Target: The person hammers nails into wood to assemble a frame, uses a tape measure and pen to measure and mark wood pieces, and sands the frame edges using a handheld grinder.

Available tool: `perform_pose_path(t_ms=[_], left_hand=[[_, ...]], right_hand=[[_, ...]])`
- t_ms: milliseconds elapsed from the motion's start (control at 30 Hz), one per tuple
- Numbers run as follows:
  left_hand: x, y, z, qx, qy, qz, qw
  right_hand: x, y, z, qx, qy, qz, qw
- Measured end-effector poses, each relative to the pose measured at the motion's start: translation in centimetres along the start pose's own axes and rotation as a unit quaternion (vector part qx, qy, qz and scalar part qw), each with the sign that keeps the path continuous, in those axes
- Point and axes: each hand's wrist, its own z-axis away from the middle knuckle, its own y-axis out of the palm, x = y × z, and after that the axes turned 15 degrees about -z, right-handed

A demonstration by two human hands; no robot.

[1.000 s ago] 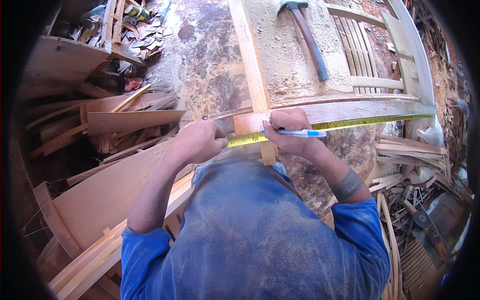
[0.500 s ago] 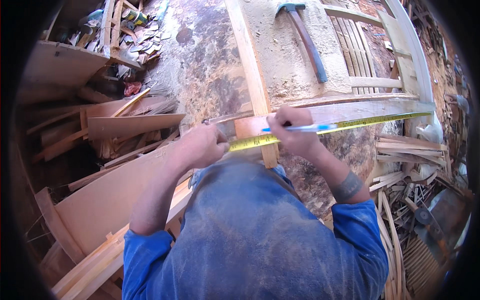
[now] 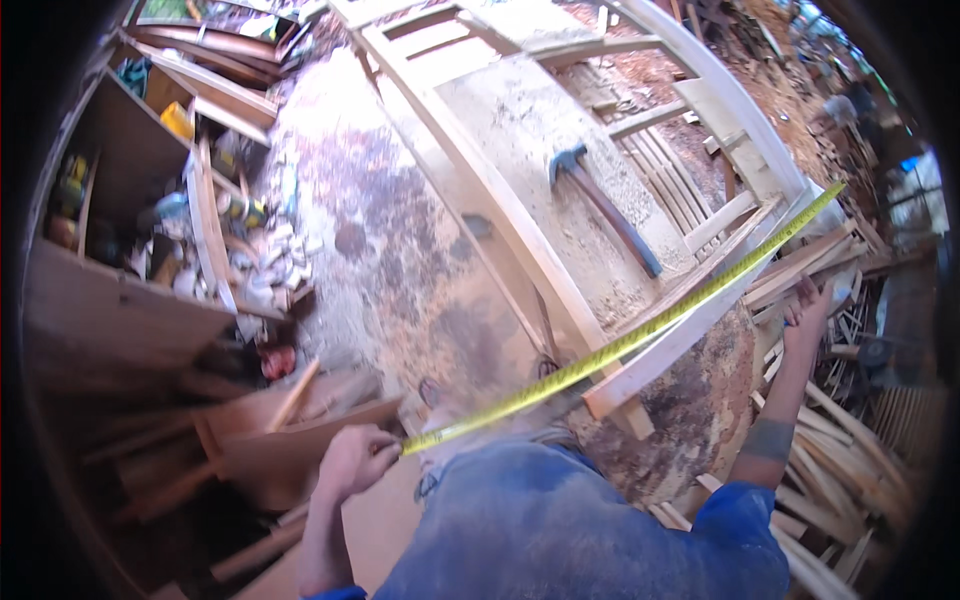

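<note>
My left hand (image 3: 358, 462) is closed on the near end of a yellow tape measure (image 3: 560, 375); whether its case is inside the fist is hidden. The blade slants up to the right, across the wooden frame, and its far end rises near the frame's right corner. Below the blade, a planed board (image 3: 655, 365) forms the frame's near rail, crossing a long wooden beam (image 3: 500, 180). My right hand (image 3: 808, 310) is out to the right, past that board and apart from the blade. Blue shows at its fingers, apparently the pen (image 3: 791, 321), mostly hidden.
A claw hammer (image 3: 610, 215) lies on a dusty panel inside the frame. At left stands an open wooden cabinet (image 3: 130, 290) amid scraps and boards. Wood strips (image 3: 830, 480) are piled at right. Two feet in sandals (image 3: 430, 392) show beneath the blade.
My left hand has moved left and down, drawing the tape beyond the board's end. My right hand has left the board's end and swung far right. The view has turned, tilting the frame.
</note>
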Motion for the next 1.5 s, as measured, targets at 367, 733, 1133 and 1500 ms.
perform_pose_path(t_ms=[367, 733, 1133, 1500], left_hand=[[19.4, -5.9, 3.0, -0.005, 0.031, 0.016, 0.999], [19.8, -18.0, -14.6, -0.077, -0.021, 0.136, 0.987], [5.1, -44.6, -42.2, -0.056, 0.049, 0.364, 0.928], [-0.8, -59.2, -65.0, 0.219, 0.154, 0.538, 0.799]], right_hand=[[4.3, 11.7, -9.3, -0.037, -0.041, -0.021, 0.998], [-18.9, 39.7, 0.3, 0.37, 0.132, -0.078, 0.916], [-33.9, 67.4, 18.2, 0.583, -0.041, 0.297, 0.755], [-38.1, 78.2, -1.6, 0.419, -0.181, 0.378, 0.805]])
